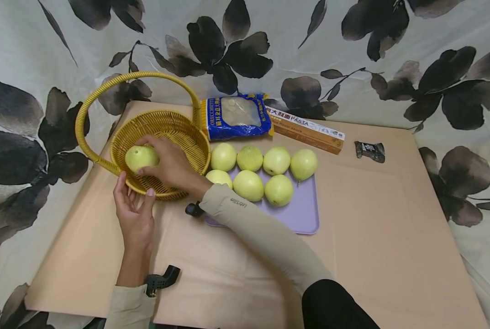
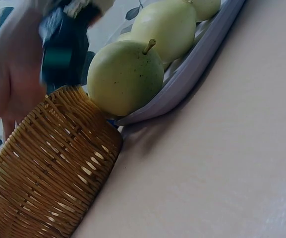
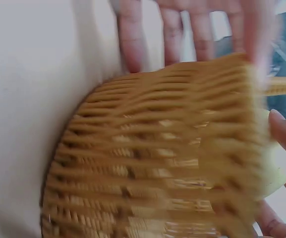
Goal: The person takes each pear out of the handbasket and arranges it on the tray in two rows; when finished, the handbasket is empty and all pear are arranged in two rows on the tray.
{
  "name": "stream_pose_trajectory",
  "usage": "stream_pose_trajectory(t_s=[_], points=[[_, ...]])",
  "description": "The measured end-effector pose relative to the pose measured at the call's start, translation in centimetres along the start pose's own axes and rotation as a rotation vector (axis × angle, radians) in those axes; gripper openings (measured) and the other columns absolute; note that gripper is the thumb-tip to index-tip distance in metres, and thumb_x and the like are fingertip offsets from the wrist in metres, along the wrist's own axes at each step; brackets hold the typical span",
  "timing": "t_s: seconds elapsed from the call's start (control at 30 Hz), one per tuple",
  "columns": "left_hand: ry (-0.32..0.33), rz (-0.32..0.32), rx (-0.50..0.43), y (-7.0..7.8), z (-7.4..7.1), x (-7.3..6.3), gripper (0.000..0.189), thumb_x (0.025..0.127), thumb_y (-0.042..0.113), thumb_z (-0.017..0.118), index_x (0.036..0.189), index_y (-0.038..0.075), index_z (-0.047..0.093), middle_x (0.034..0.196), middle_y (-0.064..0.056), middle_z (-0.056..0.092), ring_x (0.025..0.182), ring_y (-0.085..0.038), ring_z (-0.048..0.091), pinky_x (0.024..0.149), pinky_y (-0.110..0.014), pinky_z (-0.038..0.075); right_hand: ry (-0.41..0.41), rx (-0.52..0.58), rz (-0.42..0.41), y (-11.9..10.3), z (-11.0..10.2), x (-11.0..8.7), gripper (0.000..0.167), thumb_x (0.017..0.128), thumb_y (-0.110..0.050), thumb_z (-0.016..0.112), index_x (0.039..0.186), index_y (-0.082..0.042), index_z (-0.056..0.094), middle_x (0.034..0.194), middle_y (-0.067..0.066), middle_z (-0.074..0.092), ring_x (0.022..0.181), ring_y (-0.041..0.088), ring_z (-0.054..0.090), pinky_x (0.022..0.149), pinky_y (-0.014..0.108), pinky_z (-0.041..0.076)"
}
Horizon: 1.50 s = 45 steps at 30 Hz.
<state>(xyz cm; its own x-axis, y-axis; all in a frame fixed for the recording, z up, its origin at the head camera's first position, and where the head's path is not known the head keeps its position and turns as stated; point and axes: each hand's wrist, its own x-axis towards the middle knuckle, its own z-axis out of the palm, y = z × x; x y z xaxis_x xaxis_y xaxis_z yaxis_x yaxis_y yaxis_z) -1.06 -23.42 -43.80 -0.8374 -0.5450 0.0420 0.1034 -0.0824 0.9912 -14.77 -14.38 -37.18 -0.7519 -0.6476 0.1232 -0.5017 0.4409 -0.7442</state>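
Observation:
My right hand [image 1: 168, 162] grips a round yellow-green pear [image 1: 141, 158] inside a yellow woven basket [image 1: 175, 119], close to its left wall. Beyond the basket's edge in the right wrist view, part of the same pear [image 3: 276, 166] shows between the fingers. My left hand [image 1: 135, 214] is at the near left of the basket, its fingertips and thumb against the outside by the rim. Its fingers [image 3: 172, 34] look fairly straight in the right wrist view. Right of the basket, several more pears [image 1: 249, 185] sit in rows on a light purple tray [image 1: 304, 214].
A tall hoop handle [image 1: 139, 75] arches over the basket. Behind the tray lie a blue pasta bag [image 1: 238, 116] and a brown pasta box [image 1: 306, 130]. A small black wrapped packet [image 1: 370, 151] lies farther right on the brown-covered table [image 1: 384, 237]. Floral cloth [image 1: 294, 55] hangs behind.

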Motion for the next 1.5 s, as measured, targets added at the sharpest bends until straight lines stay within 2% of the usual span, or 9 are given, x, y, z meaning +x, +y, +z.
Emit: stream_pose_trajectory(t_s=[0.23, 0.47, 0.67, 0.73, 0.9, 1.17, 1.23, 1.4, 1.5], points=[[-0.006, -0.001, -0.004, -0.1, 0.0, 0.1, 0.081, 0.102, -0.003, 0.064, 0.167, 0.025, 0.024, 0.176, -0.002, 0.017, 0.16, -0.029, 0.025, 0.109, -0.018, 0.05, 0.102, 0.08, -0.026, 0.1, -3.6, -3.8, 0.061, 0.089, -0.029, 0.089, 0.144, -0.026, 0.061, 0.144, -0.008, 0.064, 0.131, 0.004, 0.055, 0.104, 0.016, 0.041], [-0.006, 0.004, -0.014, -0.1, 0.1, 0.1, 0.081, 0.102, -0.002, 0.064, 0.167, 0.024, 0.024, 0.176, -0.004, 0.017, 0.16, -0.03, 0.025, 0.107, -0.016, 0.051, 0.173, 0.162, -0.03, 1.0, -6.8, -8.5, 0.062, 0.089, -0.025, 0.089, 0.144, -0.025, 0.062, 0.141, -0.002, 0.063, 0.125, 0.008, 0.057, 0.102, 0.026, 0.052], [-0.007, -0.004, -0.014, -0.1, 0.0, 0.1, 0.081, 0.102, -0.002, 0.064, 0.167, 0.025, 0.024, 0.175, -0.004, 0.018, 0.159, -0.03, 0.025, 0.108, -0.017, 0.05, 0.213, 0.249, -0.04, 2.4, -8.6, -12.2, 0.061, 0.088, -0.019, 0.089, 0.143, -0.021, 0.063, 0.144, 0.001, 0.061, 0.133, 0.013, 0.057, 0.099, 0.028, 0.06], [-0.009, -0.005, -0.01, -0.1, 0.0, 0.1, 0.081, 0.103, -0.002, 0.064, 0.167, 0.026, 0.024, 0.175, -0.003, 0.018, 0.159, -0.03, 0.025, 0.109, -0.018, 0.05, 0.225, 0.247, -0.031, 2.9, -9.1, -13.3, 0.061, 0.088, -0.019, 0.089, 0.144, -0.022, 0.063, 0.144, 0.0, 0.061, 0.135, 0.013, 0.057, 0.1, 0.028, 0.06], [-0.011, -0.008, -0.005, -0.1, 0.0, 0.1, 0.081, 0.103, -0.002, 0.063, 0.167, 0.026, 0.023, 0.175, -0.003, 0.016, 0.159, -0.03, 0.025, 0.11, -0.019, 0.049, 0.27, 0.226, -0.003, 4.3, -10.4, -16.2, 0.062, 0.087, -0.016, 0.089, 0.143, -0.023, 0.064, 0.137, 0.0, 0.061, 0.126, 0.015, 0.06, 0.1, 0.03, 0.06], [-0.012, -0.004, -0.017, -0.1, 0.1, 0.1, 0.082, 0.102, -0.004, 0.063, 0.167, 0.026, 0.024, 0.175, -0.004, 0.017, 0.159, -0.029, 0.023, 0.111, -0.02, 0.049, 0.364, 0.22, 0.114, 7.0, -12.7, -21.0, 0.065, 0.084, -0.011, 0.091, 0.142, -0.023, 0.065, 0.139, 0.001, 0.062, 0.127, 0.024, 0.064, 0.099, 0.038, 0.062], [-0.013, 0.001, -0.028, -0.1, 0.1, 0.1, 0.082, 0.102, -0.005, 0.063, 0.167, 0.025, 0.025, 0.175, -0.005, 0.018, 0.159, -0.03, 0.023, 0.11, -0.019, 0.05, 0.398, 0.212, 0.142, 7.7, -13.2, -22.3, 0.065, 0.084, -0.009, 0.091, 0.142, -0.022, 0.065, 0.141, 0.001, 0.063, 0.126, 0.025, 0.064, 0.099, 0.036, 0.062], [-0.015, 0.003, -0.032, -0.1, 0.1, 0.1, 0.082, 0.102, -0.006, 0.063, 0.167, 0.025, 0.024, 0.174, -0.005, 0.018, 0.159, -0.03, 0.024, 0.108, -0.018, 0.05, 0.495, 0.169, 0.208, 9.3, -14.8, -25.3, 0.068, 0.084, -0.006, 0.09, 0.144, -0.022, 0.063, 0.143, 0.0, 0.062, 0.124, 0.019, 0.062, 0.097, 0.02, 0.058], [-0.012, 0.0, -0.028, -0.1, 0.0, 0.1, 0.082, 0.102, -0.006, 0.063, 0.167, 0.025, 0.024, 0.175, -0.005, 0.017, 0.159, -0.03, 0.024, 0.108, -0.017, 0.05, 0.549, 0.148, 0.243, 10.1, -15.8, -26.7, 0.069, 0.085, -0.004, 0.089, 0.146, -0.022, 0.063, 0.146, -0.001, 0.061, 0.124, 0.017, 0.061, 0.095, 0.014, 0.056]])
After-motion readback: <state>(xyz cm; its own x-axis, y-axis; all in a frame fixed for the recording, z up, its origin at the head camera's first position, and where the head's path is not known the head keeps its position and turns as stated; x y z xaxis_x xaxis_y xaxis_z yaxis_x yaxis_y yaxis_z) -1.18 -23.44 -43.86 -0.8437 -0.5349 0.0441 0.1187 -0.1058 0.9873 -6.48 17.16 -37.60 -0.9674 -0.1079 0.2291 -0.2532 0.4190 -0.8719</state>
